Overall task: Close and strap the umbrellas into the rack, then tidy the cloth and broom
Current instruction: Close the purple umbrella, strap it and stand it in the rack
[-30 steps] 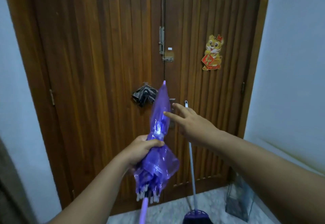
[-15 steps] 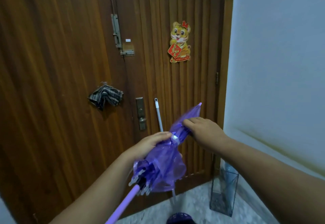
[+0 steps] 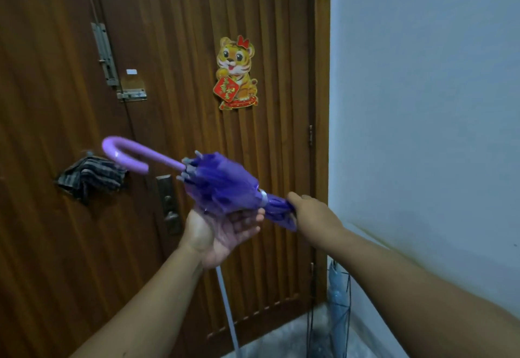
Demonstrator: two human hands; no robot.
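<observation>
A closed purple umbrella [image 3: 222,186] with a lilac hook handle [image 3: 126,155] lies nearly level in front of the door, handle to the upper left, tip to the lower right. My right hand [image 3: 312,211] grips its tip end. My left hand [image 3: 222,231] is palm up under the canopy with relaxed fingers, supporting it. A striped cloth [image 3: 90,179] hangs on the door at the left. The broom's pale pole [image 3: 228,307] stands against the door below my left hand. A black wire rack [image 3: 334,315] in the corner holds a blue umbrella [image 3: 336,293].
The brown wooden door [image 3: 183,104] carries a bolt [image 3: 105,53], a latch [image 3: 132,94], a lock plate [image 3: 168,203] and a tiger sticker [image 3: 236,72]. A pale wall [image 3: 422,104] runs along the right. Speckled floor [image 3: 284,338] shows at the bottom.
The umbrella has swung over: its handle rose from the lower left to the upper left and its tip dropped to the right. My left hand let go of its grip and now lies flat under it.
</observation>
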